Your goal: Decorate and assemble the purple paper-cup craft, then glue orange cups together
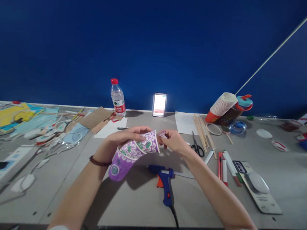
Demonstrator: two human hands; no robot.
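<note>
A curved chain of purple-and-white patterned paper cups (123, 164) is in my left hand (125, 136), whose fingers wrap over the top of it. Green shapes and scallop lines decorate the upper cups; the lowest one is mostly solid purple with a round mark. My right hand (175, 141) is closed near the open rim at the right end, pinching a small purplish piece (161, 134) whose kind I cannot make out. Below the hands, a blue hot glue gun (165, 179) with an orange trigger lies on the table, its cord running toward the front edge.
Black scissors (197, 148), wooden sticks (202, 134) and markers (223, 167) lie to the right, beside a phone (260, 194) with a computer mouse on it. Stacked paper cups (222, 105), a water bottle (118, 99) and a lit phone screen (159, 104) stand behind. A power strip (6, 173) lies left.
</note>
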